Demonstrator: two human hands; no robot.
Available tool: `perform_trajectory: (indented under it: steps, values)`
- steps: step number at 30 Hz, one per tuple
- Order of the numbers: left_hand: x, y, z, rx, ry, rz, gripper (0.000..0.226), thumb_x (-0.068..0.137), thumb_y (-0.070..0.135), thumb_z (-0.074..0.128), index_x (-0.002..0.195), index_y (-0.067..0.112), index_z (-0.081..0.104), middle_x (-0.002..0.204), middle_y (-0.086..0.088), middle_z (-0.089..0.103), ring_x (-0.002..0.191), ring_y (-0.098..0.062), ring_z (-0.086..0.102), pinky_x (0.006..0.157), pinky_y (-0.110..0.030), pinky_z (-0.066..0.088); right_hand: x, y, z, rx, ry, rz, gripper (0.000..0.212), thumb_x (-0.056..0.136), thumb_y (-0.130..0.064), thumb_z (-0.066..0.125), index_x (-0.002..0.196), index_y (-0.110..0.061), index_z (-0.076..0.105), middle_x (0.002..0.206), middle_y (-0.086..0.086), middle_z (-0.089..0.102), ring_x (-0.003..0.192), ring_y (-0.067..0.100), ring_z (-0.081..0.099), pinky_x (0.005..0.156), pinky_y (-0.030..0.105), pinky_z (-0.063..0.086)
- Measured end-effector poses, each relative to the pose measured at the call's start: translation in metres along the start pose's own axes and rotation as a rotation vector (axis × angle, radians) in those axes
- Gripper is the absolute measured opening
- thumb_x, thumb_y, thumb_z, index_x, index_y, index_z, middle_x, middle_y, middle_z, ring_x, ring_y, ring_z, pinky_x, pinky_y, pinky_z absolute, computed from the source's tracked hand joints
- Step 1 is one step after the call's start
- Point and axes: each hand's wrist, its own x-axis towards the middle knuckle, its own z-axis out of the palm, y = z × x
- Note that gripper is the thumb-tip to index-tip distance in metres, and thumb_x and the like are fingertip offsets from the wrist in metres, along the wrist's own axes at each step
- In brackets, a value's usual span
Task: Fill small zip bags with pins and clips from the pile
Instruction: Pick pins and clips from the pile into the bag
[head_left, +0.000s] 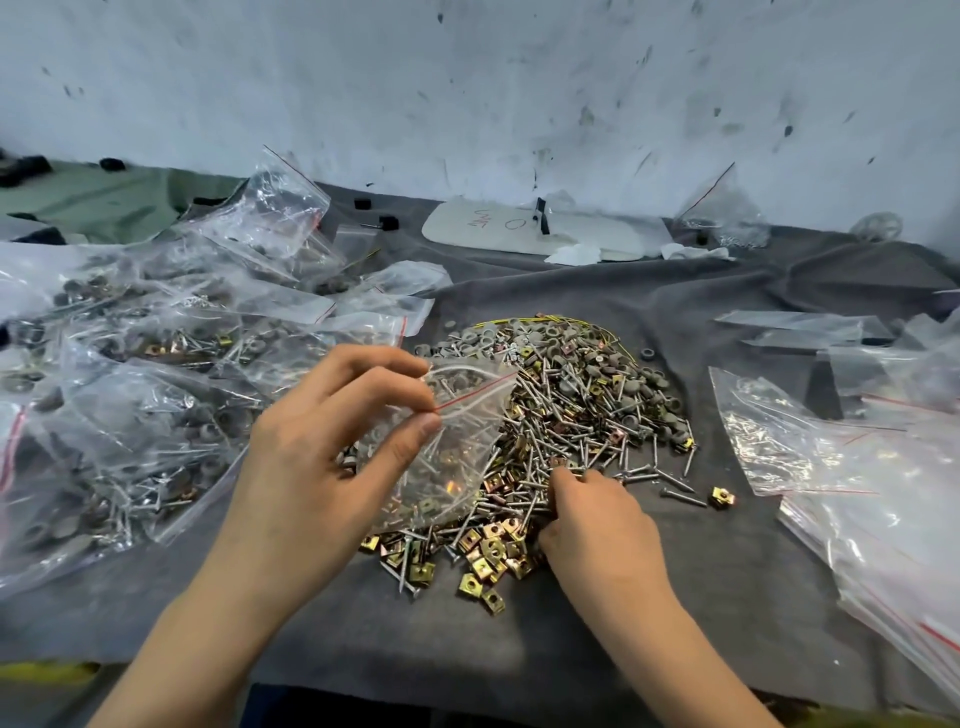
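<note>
1. The left hand (332, 436) pinches the zip bag (457, 452) at its red-lined mouth, thumb under the strip and fingertips above it. The other fingers are loosely spread.
2. The right hand (597, 525) lies knuckles up with its fingers curled down into the near edge of the pile (571, 410). The fingertips are buried among the screws, so whether they have hold of anything cannot be told.
3. The bag hangs from the left hand's pinch, just beside the right hand's fingertips and on their left. Its lower corner rests on the pile.
4. The bag's long axis runs from the mouth, up by the left fingertips, down toward the person. The mouth faces up and away, tilted toward the right hand's side.
5. The right hand is the nearer one to the loose pins and clips. Its load would likely have to rise and cross leftward to the mouth, which looks only narrowly parted.
6. Filled bags (135, 395) lie beyond the left hand, and flat bags (857, 499) lie outside the right.
</note>
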Motion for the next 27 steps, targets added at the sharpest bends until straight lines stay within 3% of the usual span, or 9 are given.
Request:
perform_trajectory:
  steps: [3, 7, 9, 11, 14, 18, 21, 23, 27]
  values:
    - [-0.002, -0.002, -0.004, 0.000, 0.010, -0.006, 0.019, 0.089, 0.033, 0.057, 0.089, 0.018, 0.067, 0.108, 0.004, 0.063, 0.100, -0.009, 0.062, 0.078, -0.013, 0.048, 0.000, 0.003, 0.002, 0.045, -0.005, 0.016, 0.023, 0.088, -0.015, 0.052, 0.109, -0.016, 0.044, 0.111, 0.005, 0.053, 0.107, 0.028, 0.052, 0.068, 0.030, 0.033]
    - [-0.002, -0.003, -0.008, -0.023, 0.024, -0.035, 0.021, 0.088, 0.036, 0.057, 0.089, 0.018, 0.068, 0.109, 0.004, 0.064, 0.101, -0.010, 0.063, 0.078, -0.029, 0.055, 0.006, 0.012, -0.017, 0.246, 0.092, -0.040, 0.017, 0.083, -0.011, 0.061, 0.098, -0.016, 0.054, 0.089, -0.003, 0.051, 0.087, 0.018, 0.055, 0.070, 0.024, 0.043]
    - [-0.002, 0.000, -0.009, 0.004, 0.011, -0.002, 0.019, 0.088, 0.034, 0.057, 0.089, 0.018, 0.067, 0.107, 0.003, 0.063, 0.101, -0.010, 0.062, 0.079, -0.027, 0.053, 0.007, 0.013, -0.040, 0.470, 0.175, -0.138, 0.017, 0.078, -0.006, 0.067, 0.083, -0.018, 0.057, 0.077, -0.008, 0.052, 0.069, 0.005, 0.051, 0.061, 0.012, 0.039]
    - [-0.001, 0.004, -0.009, 0.037, -0.017, 0.058, 0.017, 0.089, 0.030, 0.058, 0.088, 0.016, 0.068, 0.106, 0.002, 0.063, 0.101, -0.008, 0.061, 0.081, -0.019, 0.047, 0.003, 0.006, -0.070, 0.669, 0.224, -0.289, 0.020, 0.075, -0.004, 0.069, 0.075, -0.021, 0.059, 0.069, -0.007, 0.057, 0.062, 0.004, 0.051, 0.058, 0.013, 0.040]
    - [0.001, 0.011, -0.009, 0.031, -0.067, 0.122, 0.017, 0.089, 0.026, 0.059, 0.087, 0.013, 0.069, 0.106, 0.000, 0.062, 0.099, -0.010, 0.063, 0.082, -0.017, 0.047, -0.007, -0.011, -0.108, 0.858, 0.394, -0.563, 0.013, 0.076, -0.008, 0.068, 0.080, -0.019, 0.063, 0.073, -0.008, 0.062, 0.068, 0.011, 0.060, 0.062, 0.022, 0.048]
    - [0.000, 0.015, -0.008, -0.020, -0.084, 0.145, 0.016, 0.090, 0.025, 0.059, 0.087, 0.012, 0.068, 0.106, -0.001, 0.062, 0.097, -0.011, 0.064, 0.081, -0.019, 0.048, -0.008, -0.033, -0.121, 0.655, 0.427, -0.680, 0.008, 0.078, -0.014, 0.070, 0.083, -0.019, 0.066, 0.080, -0.012, 0.064, 0.079, 0.006, 0.056, 0.073, 0.015, 0.042]
    - [-0.004, 0.011, -0.010, -0.027, -0.066, 0.127, 0.015, 0.089, 0.026, 0.059, 0.087, 0.014, 0.069, 0.106, 0.001, 0.062, 0.097, -0.011, 0.064, 0.079, -0.016, 0.046, 0.005, -0.030, -0.114, 0.729, 0.329, -0.596, 0.004, 0.082, -0.021, 0.070, 0.085, -0.023, 0.067, 0.084, -0.013, 0.067, 0.082, 0.004, 0.058, 0.075, 0.016, 0.045]
    - [-0.008, 0.006, -0.014, -0.041, -0.045, 0.100, 0.014, 0.089, 0.027, 0.059, 0.087, 0.016, 0.068, 0.107, 0.003, 0.062, 0.097, -0.011, 0.064, 0.078, -0.018, 0.047, 0.030, -0.021, -0.110, 0.882, 0.359, -0.401, 0.006, 0.084, -0.018, 0.068, 0.082, -0.024, 0.068, 0.078, -0.013, 0.068, 0.075, 0.002, 0.061, 0.070, 0.018, 0.049]
    - [-0.014, -0.003, -0.033, -0.056, 0.010, 0.035, 0.006, 0.088, 0.033, 0.057, 0.089, 0.030, 0.063, 0.108, 0.008, 0.062, 0.101, -0.008, 0.064, 0.079, -0.017, 0.048, 0.103, -0.016, -0.086, 0.641, 0.242, -0.103, 0.011, 0.086, -0.013, 0.064, 0.081, -0.023, 0.067, 0.082, -0.004, 0.069, 0.078, 0.010, 0.063, 0.071, 0.024, 0.047]
